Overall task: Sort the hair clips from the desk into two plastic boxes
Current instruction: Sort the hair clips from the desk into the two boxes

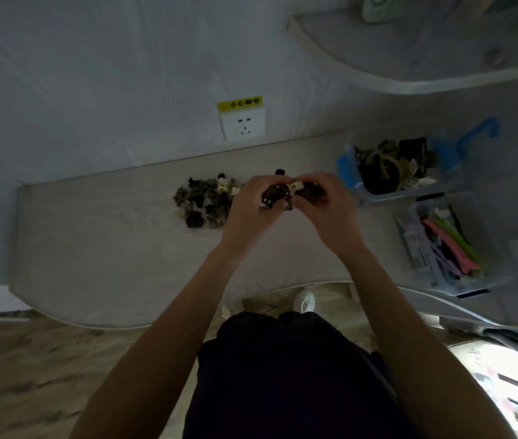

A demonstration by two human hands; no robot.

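Observation:
A heap of small dark and cream claw hair clips lies on the pale desk. Above the desk, just right of the heap, my left hand and my right hand are together, fingers curled round a bunch of dark and cream clips. At the back right a clear plastic box with blue latches holds dark and olive claw clips. In front of it a second clear box holds long pink, green and purple clips.
A wall socket with a yellow label sits above the desk's back edge. A curved shelf hangs at the upper right. Below the desk edge are my dark trousers, a white shoe and wood floor.

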